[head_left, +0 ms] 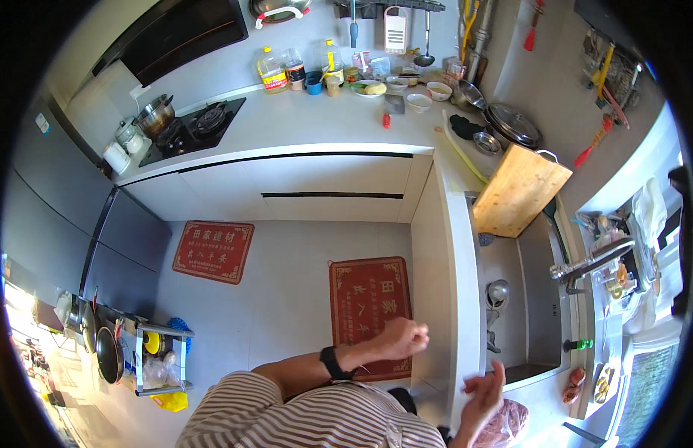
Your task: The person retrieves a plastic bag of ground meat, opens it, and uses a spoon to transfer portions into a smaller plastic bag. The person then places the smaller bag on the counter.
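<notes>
My left hand (405, 338), with a black band on the wrist, hovers in front of my body above a red floor mat (369, 291). Its fingers are curled in, and I see nothing in them. My right hand (483, 392) is raised by the near end of the steel sink (539, 313), fingers apart and nothing held. Close beside that hand, a clear plastic bag of reddish meat (502, 424) lies on the counter, partly covered by the hand and forearm. Inside the sink are a strainer (497, 292) and, leaning at its far end, a wooden cutting board (521, 190).
A cleaver with a red handle (386, 120) lies on the far counter near bowls (419, 102). Along the sink's right side stands a faucet (587, 260). A gas stove (195, 129) is at far left, and a wheeled rack (164, 358) stands on the floor.
</notes>
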Demonstrator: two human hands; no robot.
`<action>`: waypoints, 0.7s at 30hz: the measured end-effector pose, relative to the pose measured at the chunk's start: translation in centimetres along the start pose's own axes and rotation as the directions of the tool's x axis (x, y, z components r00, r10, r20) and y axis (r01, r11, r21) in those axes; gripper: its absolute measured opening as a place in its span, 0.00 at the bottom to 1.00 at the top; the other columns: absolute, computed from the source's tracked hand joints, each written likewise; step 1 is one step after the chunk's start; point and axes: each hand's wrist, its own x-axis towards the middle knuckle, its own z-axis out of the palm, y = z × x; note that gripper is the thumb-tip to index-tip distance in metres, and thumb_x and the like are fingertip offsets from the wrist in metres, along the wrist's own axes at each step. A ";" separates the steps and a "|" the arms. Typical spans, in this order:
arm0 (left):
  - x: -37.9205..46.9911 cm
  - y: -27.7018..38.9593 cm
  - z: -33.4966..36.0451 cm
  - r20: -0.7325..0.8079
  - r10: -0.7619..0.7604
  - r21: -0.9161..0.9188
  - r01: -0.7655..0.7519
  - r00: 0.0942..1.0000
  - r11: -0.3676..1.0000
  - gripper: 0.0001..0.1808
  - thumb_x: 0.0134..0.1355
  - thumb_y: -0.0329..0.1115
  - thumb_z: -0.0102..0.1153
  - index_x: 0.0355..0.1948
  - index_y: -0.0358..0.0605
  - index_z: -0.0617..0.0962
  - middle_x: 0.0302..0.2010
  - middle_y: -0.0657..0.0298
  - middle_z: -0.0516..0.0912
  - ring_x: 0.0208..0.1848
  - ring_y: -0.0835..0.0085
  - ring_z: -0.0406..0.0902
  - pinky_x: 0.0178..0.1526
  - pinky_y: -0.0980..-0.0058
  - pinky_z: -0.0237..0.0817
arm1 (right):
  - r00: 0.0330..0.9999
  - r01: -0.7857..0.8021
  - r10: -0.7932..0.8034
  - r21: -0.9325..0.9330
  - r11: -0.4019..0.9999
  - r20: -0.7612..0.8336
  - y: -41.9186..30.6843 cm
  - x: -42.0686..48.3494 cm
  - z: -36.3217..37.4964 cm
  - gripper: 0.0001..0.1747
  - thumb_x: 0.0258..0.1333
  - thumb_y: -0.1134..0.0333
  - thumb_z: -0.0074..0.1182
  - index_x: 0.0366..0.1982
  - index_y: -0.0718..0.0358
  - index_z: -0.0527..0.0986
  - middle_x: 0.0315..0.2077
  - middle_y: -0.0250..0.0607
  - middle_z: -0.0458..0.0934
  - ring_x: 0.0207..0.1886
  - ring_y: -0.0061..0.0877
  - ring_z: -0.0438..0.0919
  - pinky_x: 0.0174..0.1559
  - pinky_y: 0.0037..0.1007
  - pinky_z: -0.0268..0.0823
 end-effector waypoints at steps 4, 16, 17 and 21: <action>-1.7 -2.3 -9.7 -0.301 -0.041 0.049 0.059 0.953 0.997 0.18 0.63 0.31 0.59 0.20 0.38 0.68 0.16 0.57 0.68 0.19 0.76 0.65 0.22 0.69 0.59 | 0.949 0.145 -0.140 0.004 0.989 0.282 -3.3 8.3 11.5 0.16 0.71 0.73 0.41 0.57 0.62 0.70 0.28 0.34 0.79 0.25 0.16 0.74 0.29 0.21 0.67; -0.5 -13.6 -25.3 -0.623 -0.563 -0.143 0.628 0.543 0.765 0.14 0.68 0.36 0.52 0.31 0.39 0.82 0.23 0.59 0.80 0.27 0.74 0.75 0.32 0.72 0.68 | 0.841 0.304 -0.164 -0.199 0.932 0.515 -1.3 44.5 51.5 0.27 0.59 0.59 0.59 0.57 0.65 0.71 0.55 0.53 0.73 0.51 0.44 0.78 0.55 0.41 0.71; 0.2 -14.0 -26.6 -0.645 -0.615 -0.172 0.698 0.453 0.695 0.13 0.67 0.36 0.51 0.35 0.40 0.84 0.25 0.58 0.82 0.30 0.74 0.79 0.35 0.72 0.71 | 0.845 0.216 -0.072 -0.216 0.952 0.530 -1.4 47.8 54.9 0.32 0.58 0.57 0.60 0.58 0.67 0.69 0.60 0.54 0.68 0.59 0.46 0.72 0.60 0.42 0.66; 3.4 -13.9 -30.4 -0.595 -0.782 -0.329 0.833 0.184 0.445 0.14 0.66 0.37 0.52 0.41 0.42 0.85 0.24 0.60 0.83 0.27 0.76 0.81 0.35 0.73 0.73 | 0.889 0.281 -0.055 -0.448 0.849 0.454 -2.2 57.4 65.9 0.42 0.56 0.49 0.61 0.63 0.67 0.61 0.59 0.48 0.66 0.63 0.48 0.65 0.64 0.46 0.62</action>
